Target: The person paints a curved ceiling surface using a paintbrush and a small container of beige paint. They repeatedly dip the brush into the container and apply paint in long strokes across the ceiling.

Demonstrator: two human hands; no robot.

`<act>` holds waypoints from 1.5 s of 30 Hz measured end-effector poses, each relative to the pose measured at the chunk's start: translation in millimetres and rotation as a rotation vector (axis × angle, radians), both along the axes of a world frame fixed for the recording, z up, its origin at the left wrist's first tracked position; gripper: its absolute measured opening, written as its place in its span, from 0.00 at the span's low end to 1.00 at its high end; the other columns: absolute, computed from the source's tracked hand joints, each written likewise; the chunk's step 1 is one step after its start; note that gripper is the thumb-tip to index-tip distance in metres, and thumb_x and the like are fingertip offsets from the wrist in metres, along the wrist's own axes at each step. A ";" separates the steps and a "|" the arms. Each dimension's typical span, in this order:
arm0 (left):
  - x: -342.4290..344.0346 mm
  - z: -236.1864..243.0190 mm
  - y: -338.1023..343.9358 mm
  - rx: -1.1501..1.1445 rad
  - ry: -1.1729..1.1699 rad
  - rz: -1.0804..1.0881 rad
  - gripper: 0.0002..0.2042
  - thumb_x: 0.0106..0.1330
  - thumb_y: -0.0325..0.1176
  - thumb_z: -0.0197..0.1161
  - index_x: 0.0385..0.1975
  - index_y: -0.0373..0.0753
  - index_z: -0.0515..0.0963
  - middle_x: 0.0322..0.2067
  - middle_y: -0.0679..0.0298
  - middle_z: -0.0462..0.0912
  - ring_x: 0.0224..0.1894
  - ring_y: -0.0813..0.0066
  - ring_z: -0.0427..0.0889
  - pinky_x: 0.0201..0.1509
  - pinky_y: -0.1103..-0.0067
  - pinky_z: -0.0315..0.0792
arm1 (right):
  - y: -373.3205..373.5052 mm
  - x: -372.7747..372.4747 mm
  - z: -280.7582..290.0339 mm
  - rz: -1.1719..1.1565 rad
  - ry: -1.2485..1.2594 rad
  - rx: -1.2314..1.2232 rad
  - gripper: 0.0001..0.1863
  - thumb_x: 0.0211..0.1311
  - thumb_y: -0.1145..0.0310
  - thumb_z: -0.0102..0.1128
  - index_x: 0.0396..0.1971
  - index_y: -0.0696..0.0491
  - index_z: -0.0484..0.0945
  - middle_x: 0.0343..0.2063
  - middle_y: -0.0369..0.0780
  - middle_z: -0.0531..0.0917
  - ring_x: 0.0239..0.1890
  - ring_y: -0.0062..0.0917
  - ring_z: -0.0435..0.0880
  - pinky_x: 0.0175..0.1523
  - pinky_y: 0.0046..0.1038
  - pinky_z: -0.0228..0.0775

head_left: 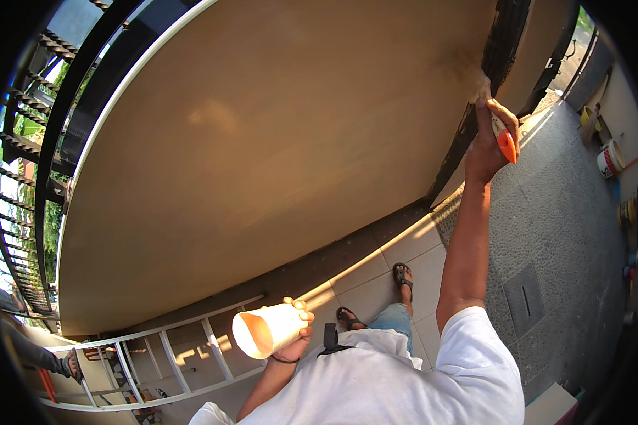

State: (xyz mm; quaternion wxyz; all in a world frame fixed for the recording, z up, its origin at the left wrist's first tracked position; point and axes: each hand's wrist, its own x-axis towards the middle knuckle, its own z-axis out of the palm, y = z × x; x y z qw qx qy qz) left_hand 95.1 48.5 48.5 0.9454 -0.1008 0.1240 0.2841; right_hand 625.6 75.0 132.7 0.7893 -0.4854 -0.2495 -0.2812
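My right hand (495, 134) is closed around a paintbrush (505, 145) with an orange and pale handle, raised to a dark, roughly edged vertical strip (503, 39) on a large tan panel (276, 113). The brush tip meets the panel where the strip is. Lower and to the left, my left hand (295, 333) is wrapped around a pale cylindrical cup (266, 329), tilted with its opening toward the left; I cannot make out what is inside.
An aluminium ladder (161, 358) lies along the left, with another person's foot (72, 365) beside it. Black railings (32, 142) edge the upper left. Buckets (609, 159) line the right wall. Pale tiles (358, 294) and grey pebbled paving (560, 227) form the floor.
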 end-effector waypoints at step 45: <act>155.7 8.6 -10.8 0.022 -0.028 -0.097 0.26 0.72 0.58 0.58 0.59 0.44 0.76 0.56 0.60 0.74 0.57 0.57 0.73 0.51 0.59 0.80 | 1.8 75.3 -24.0 -0.239 -0.300 -0.377 0.15 0.46 0.86 0.73 0.33 0.53 0.86 0.36 0.42 0.86 0.38 0.32 0.86 0.41 0.28 0.79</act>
